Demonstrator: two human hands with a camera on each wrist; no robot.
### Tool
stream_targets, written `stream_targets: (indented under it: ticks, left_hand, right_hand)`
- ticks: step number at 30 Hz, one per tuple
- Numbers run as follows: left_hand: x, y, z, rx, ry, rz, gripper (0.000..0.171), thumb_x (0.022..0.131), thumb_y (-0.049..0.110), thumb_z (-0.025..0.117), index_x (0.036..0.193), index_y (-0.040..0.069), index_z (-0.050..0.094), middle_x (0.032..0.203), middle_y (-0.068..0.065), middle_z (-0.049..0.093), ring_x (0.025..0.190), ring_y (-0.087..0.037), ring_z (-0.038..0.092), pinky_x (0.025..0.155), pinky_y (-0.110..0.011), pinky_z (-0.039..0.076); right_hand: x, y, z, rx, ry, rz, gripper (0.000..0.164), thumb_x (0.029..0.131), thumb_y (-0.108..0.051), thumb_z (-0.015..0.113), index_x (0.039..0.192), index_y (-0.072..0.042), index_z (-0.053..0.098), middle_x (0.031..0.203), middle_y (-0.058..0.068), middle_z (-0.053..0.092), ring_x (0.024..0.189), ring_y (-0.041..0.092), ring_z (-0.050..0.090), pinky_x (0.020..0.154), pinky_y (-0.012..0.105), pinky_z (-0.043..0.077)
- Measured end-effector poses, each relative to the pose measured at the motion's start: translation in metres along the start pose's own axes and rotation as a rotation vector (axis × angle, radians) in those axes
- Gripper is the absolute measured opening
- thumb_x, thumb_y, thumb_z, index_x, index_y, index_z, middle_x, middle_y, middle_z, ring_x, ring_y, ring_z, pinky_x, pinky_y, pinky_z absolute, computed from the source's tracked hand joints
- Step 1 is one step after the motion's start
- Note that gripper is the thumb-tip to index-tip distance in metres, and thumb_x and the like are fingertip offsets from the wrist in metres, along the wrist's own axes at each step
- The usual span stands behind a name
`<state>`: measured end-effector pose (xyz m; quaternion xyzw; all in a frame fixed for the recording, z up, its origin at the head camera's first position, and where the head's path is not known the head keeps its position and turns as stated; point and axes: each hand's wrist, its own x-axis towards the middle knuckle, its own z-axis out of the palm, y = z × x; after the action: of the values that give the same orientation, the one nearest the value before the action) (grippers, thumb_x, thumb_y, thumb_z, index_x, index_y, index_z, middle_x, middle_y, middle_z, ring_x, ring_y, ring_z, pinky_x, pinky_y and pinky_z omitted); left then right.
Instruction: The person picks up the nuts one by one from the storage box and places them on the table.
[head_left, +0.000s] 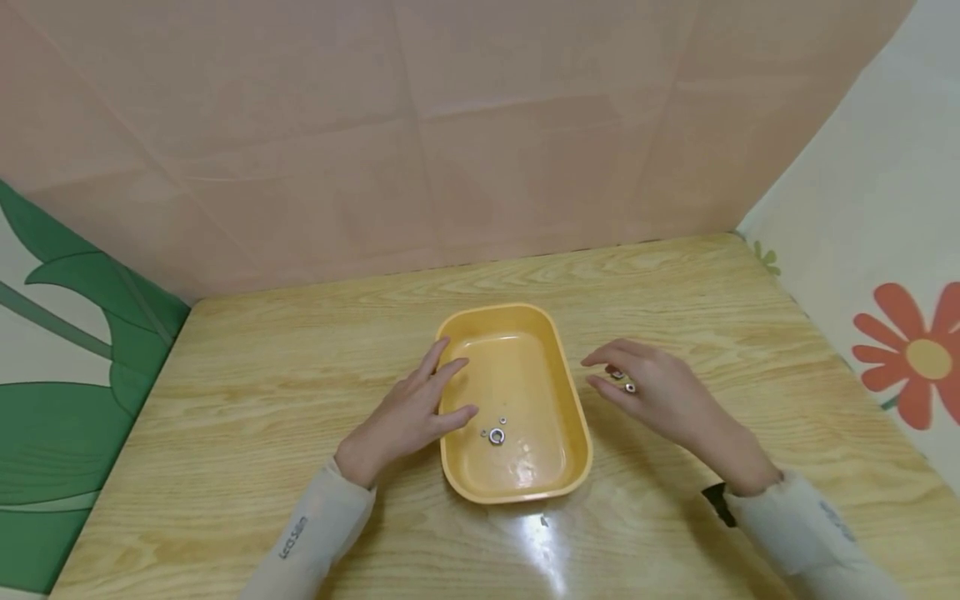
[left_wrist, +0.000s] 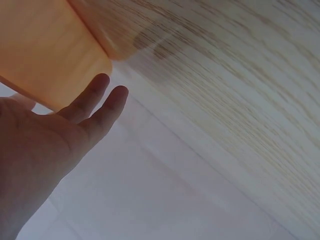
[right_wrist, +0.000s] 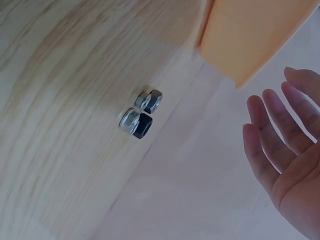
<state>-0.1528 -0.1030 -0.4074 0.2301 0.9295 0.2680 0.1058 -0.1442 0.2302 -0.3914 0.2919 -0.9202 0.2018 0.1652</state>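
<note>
Left hand (head_left: 405, 421) is empty, fingers spread at the tray (head_left: 525, 371)'s rim; right hand (head_left: 663, 392) also empty, thumb and fingers parted above two nuts (right_wrist: 136, 123), best pinched singly across their flats.

We are seeing a tray (head_left: 517, 367) sitting mid-tabletop (head_left: 300, 400), three nuts (head_left: 497, 437) lying in its near half. Left hand (head_left: 401, 417) extending over the left rim. Right of the tray, loose nuts (right_wrist: 131, 121) lying on wood, right hand (head_left: 663, 392) hovering near. Backdrop (head_left: 450, 150) standing behind.
</note>
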Motion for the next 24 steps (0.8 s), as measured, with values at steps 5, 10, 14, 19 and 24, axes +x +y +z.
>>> stream_targets:
  ticks: [5,10,14,19,24]
  left_hand:
    - [0.000,0.000,0.000,-0.003,0.000,0.005,0.071,0.095,0.051,0.061,0.153,0.017,0.038,0.168,-0.009,0.006,0.141,-0.042,0.039,0.112,-0.060,0.035]
    - [0.000,-0.001,0.000,-0.010,-0.004,-0.001,0.072,0.095,0.052,0.060,0.153,0.018,0.037,0.168,-0.007,0.005,0.142,-0.042,0.038,0.111,-0.061,0.035]
    - [0.001,-0.002,0.001,-0.006,-0.002,-0.007,0.072,0.095,0.053,0.060,0.153,0.019,0.036,0.169,-0.006,0.005,0.142,-0.042,0.037,0.112,-0.061,0.034]
    - [0.001,-0.002,0.001,-0.005,-0.006,-0.007,0.072,0.095,0.053,0.060,0.153,0.019,0.036,0.169,-0.006,0.005,0.143,-0.041,0.037,0.111,-0.062,0.034]
    - [0.000,-0.001,0.001,-0.004,0.000,-0.001,0.071,0.095,0.053,0.060,0.153,0.018,0.037,0.168,-0.007,0.005,0.141,-0.041,0.039,0.110,-0.063,0.035]
  right_hand:
    - [0.002,-0.006,0.002,0.019,0.008,-0.021,0.020,0.083,-0.011,0.078,0.102,-0.011,0.073,0.100,0.004,0.074,0.080,0.018,0.070,0.067,0.035,0.057]
    - [0.005,-0.013,0.004,0.016,0.002,-0.039,0.019,0.084,-0.014,0.078,0.102,-0.011,0.073,0.100,0.004,0.074,0.083,0.018,0.071,0.069,0.037,0.058]
    - [0.009,-0.019,0.006,0.014,0.015,-0.076,0.018,0.084,-0.015,0.078,0.101,-0.010,0.073,0.099,0.004,0.074,0.086,0.019,0.071,0.073,0.037,0.058]
    - [0.013,-0.025,0.010,0.026,0.037,-0.132,0.018,0.082,-0.013,0.079,0.099,-0.009,0.073,0.098,0.003,0.074,0.090,0.020,0.071,0.076,0.038,0.058]
    - [0.018,-0.032,0.013,0.050,0.003,-0.143,0.016,0.084,-0.014,0.078,0.100,-0.009,0.074,0.100,0.002,0.074,0.091,0.019,0.071,0.077,0.036,0.058]
